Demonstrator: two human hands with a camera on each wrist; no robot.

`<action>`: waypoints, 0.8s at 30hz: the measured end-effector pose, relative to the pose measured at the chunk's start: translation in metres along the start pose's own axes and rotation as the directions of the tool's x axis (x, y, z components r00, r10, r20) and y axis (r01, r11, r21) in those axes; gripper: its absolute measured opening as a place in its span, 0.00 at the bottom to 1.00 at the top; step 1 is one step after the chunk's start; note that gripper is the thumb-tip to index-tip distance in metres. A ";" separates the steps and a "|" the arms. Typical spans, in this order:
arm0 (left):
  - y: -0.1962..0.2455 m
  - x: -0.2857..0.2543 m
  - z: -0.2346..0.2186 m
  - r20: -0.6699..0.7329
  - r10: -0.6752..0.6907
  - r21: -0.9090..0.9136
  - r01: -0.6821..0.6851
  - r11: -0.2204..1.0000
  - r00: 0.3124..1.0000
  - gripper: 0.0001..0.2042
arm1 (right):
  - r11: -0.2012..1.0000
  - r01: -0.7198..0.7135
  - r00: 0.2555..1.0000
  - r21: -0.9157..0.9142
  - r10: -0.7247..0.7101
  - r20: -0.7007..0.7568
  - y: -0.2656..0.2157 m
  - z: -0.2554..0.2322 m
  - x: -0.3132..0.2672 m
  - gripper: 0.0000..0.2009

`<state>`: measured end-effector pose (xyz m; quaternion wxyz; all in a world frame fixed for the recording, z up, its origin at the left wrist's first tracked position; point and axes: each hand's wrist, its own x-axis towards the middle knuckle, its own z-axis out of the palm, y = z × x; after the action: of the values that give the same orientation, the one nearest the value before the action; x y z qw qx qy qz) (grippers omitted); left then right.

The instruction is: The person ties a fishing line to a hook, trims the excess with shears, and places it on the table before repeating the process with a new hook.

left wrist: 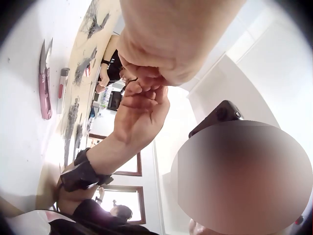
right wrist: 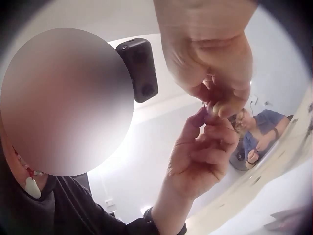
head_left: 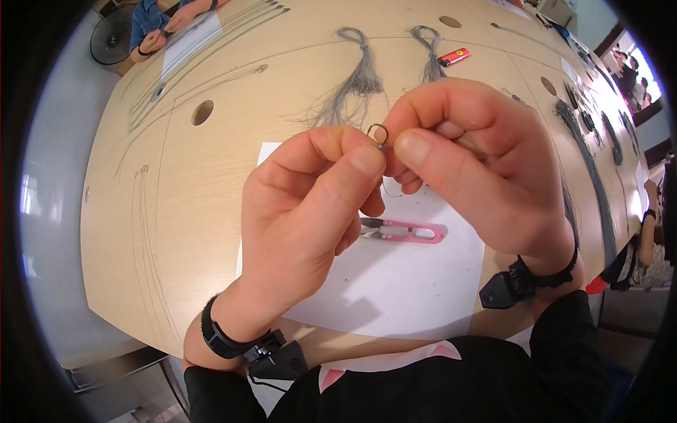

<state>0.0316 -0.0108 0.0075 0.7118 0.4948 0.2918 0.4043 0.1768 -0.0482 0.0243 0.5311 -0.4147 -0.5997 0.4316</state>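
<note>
In the head view, my left hand (head_left: 303, 190) pinches a small dark fish hook (head_left: 379, 128) between thumb and forefinger, its bend sticking up above the fingertips. Right beside it, the right hand (head_left: 479, 162) has thumb and forefinger pinched together at the hook's shank, on a thin fishing line (head_left: 385, 187) that curls below the fingers. Most of the line and the shank are hidden behind the fingertips. Both hands are held above a white paper sheet (head_left: 395, 289). Pink thread snips (head_left: 416, 233) lie on that sheet, under the hands.
Two bundles of grey line (head_left: 362, 70) lie at the back of the table, a red lighter (head_left: 453, 56) by one. Hooked lines (head_left: 141, 211) lie at left, dark bundles (head_left: 592, 169) at right. Another person (head_left: 159, 32) works across the table.
</note>
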 end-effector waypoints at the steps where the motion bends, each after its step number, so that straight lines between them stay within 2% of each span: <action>1: 0.001 0.000 0.001 -0.011 -0.014 0.017 0.015 1.000 1.000 0.05 | 1.000 0.001 1.000 -0.003 -0.001 0.001 0.001 0.000 0.000 0.05; 3: 0.002 0.000 0.001 -0.022 -0.031 0.032 0.032 0.999 0.999 0.05 | 0.984 0.094 0.996 -0.151 -0.092 0.018 0.003 -0.001 0.000 0.05; 6: -0.002 0.000 -0.002 0.012 -0.007 0.020 0.007 1.000 1.000 0.06 | 0.962 0.076 0.997 -0.264 -0.077 0.006 0.003 0.000 -0.001 0.04; 9: -0.002 0.001 -0.006 0.083 -0.036 -0.015 0.037 0.999 0.996 0.06 | 0.943 0.096 0.995 -0.318 -0.091 0.031 0.003 -0.002 0.000 0.04; 11: 0.001 0.001 -0.006 0.103 -0.087 -0.040 0.092 0.995 0.991 0.06 | 0.952 0.092 0.996 -0.293 -0.085 0.037 0.003 -0.002 0.000 0.04; 15: 0.002 -0.001 -0.001 0.069 -0.084 -0.058 0.088 0.994 0.994 0.07 | 0.968 0.054 0.998 -0.246 -0.046 0.039 0.000 -0.002 0.000 0.04; 19: 0.004 -0.001 0.000 0.060 -0.083 -0.076 0.087 0.993 0.995 0.07 | 0.979 0.079 0.997 -0.187 -0.073 0.037 0.002 -0.001 0.000 0.05; 21: 0.003 -0.002 0.000 0.046 -0.087 -0.075 0.091 0.993 0.995 0.08 | 0.995 0.082 0.996 -0.057 -0.081 0.023 0.003 0.000 -0.001 0.05; 24: 0.001 -0.002 -0.003 0.051 -0.050 -0.046 0.053 0.998 0.997 0.08 | 0.989 0.084 0.996 -0.125 -0.085 0.001 0.001 0.002 -0.003 0.05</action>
<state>0.0282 -0.0112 0.0079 0.7406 0.4800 0.2769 0.3801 0.1753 -0.0506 0.0227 0.5233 -0.4221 -0.6414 0.3696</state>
